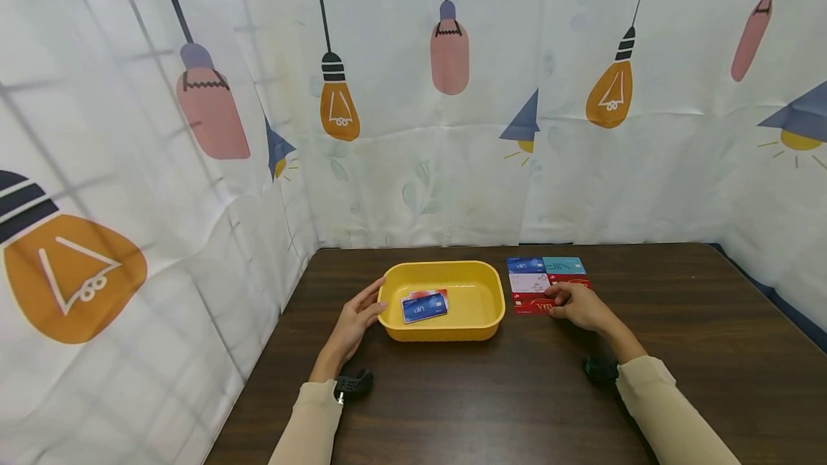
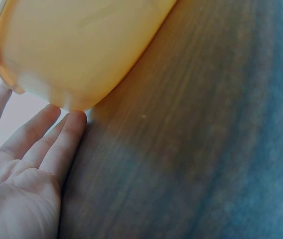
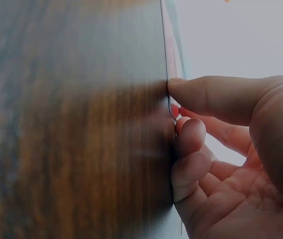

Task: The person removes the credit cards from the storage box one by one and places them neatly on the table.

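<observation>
1. My two sleeves are cream fabric, one on each forearm, with a black wrist mount on each.
2. My left hand (image 1: 354, 321) lies with fingers straight and relaxed; the fingertips (image 2: 74, 119) touch the left outer wall of the yellow tray (image 1: 474, 325). It grips nothing.
3. My right hand (image 1: 577, 305) has its fingers curled, thumb and fingertips (image 3: 191, 132) pinching the edge of the red card (image 1: 530, 304), which lies flat on the table just right of the tray.
4. The table (image 1: 491, 393) is dark brown wood with visible grain, matte.
5. The tray is one smooth plastic basin, rectangular with rounded corners and a rolled rim.
6. Inside the tray: two thin rectangular cards, one blue card (image 1: 423, 307) on top of one red-orange one, overlapping.
7. Right of the tray: a grid of flat glossy cards (image 1: 545, 275), edges touching. I count about six; the exact number under my hand I cannot tell.
8. Behind the table: white curtain printed with lamp bulbs.
</observation>
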A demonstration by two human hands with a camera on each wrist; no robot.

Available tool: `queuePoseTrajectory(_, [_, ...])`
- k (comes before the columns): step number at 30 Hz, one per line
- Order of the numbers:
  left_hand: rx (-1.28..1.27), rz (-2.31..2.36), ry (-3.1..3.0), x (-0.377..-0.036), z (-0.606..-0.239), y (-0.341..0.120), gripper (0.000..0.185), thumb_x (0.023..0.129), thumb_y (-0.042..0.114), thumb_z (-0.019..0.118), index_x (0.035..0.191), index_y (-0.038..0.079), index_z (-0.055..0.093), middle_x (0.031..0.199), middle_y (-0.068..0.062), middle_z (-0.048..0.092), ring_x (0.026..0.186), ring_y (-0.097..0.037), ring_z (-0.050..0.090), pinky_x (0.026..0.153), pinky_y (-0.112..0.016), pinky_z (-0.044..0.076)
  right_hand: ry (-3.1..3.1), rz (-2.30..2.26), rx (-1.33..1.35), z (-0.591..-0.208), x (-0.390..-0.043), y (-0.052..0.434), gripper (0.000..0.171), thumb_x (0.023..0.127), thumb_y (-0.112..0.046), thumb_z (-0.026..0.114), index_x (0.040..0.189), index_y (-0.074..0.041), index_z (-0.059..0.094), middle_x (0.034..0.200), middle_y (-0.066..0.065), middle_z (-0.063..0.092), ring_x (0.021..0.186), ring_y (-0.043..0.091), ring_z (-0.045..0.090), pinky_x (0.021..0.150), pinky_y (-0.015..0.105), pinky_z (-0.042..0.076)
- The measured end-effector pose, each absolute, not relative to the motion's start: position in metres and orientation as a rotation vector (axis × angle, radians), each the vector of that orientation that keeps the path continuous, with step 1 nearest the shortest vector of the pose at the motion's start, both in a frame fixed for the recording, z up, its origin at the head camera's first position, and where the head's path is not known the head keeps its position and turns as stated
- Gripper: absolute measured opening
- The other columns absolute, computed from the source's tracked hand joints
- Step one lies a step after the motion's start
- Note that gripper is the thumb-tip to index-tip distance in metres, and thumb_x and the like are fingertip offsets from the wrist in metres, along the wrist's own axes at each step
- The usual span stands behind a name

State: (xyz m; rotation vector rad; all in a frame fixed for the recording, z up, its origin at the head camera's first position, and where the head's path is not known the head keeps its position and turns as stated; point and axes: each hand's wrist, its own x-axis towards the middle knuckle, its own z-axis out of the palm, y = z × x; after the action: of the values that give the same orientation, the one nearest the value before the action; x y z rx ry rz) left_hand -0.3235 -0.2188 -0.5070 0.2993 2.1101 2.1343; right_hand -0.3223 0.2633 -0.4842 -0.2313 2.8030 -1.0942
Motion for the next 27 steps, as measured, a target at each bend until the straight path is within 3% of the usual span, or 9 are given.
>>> queuePoseTrajectory(8, [0.307, 2.130, 2.094, -0.3216, -0.5062, -0.2201, 0.056, 0.102, 0.018, 0.062, 0.156, 0.019, 0.045, 0.161, -0.014, 0.043, 0.147, -0.035, 0.043, 0.108, -0.034, 0.052, 2.811, -1.091, -0.239, -0.4827, -0.3221, 0.2633, 0.041, 0.090, -0.011, 0.076, 0.127, 0.002, 0.065, 0.095, 0.009, 0.059, 0.084, 0.023, 0.051, 0.073, 0.032, 0.044])
queuePoseTrajectory(19, [0.338, 2.123, 2.124, -0.3223, -0.5063, -0.2193, 0.057, 0.103, 0.017, 0.061, 0.157, 0.016, 0.043, 0.161, -0.017, 0.042, 0.145, -0.035, 0.045, 0.102, -0.025, 0.054, 2.819, -1.094, -0.259, -0.4831, -0.3231, 0.2638, 0.039, 0.090, -0.011, 0.076, 0.125, 0.003, 0.065, 0.093, 0.009, 0.058, 0.082, 0.022, 0.051, 0.072, 0.033, 0.043])
queuePoseTrajectory(27, [0.327, 2.135, 2.088, -0.3217, -0.5055, -0.2198, 0.055, 0.103, 0.014, 0.059, 0.156, 0.018, 0.044, 0.163, -0.013, 0.041, 0.148, -0.034, 0.041, 0.109, -0.034, 0.051, 2.813, -1.106, -0.238, -0.4847, -0.3232, 0.2635, 0.040, 0.090, -0.012, 0.076, 0.126, 0.002, 0.065, 0.093, 0.008, 0.058, 0.083, 0.022, 0.051, 0.072, 0.032, 0.043])
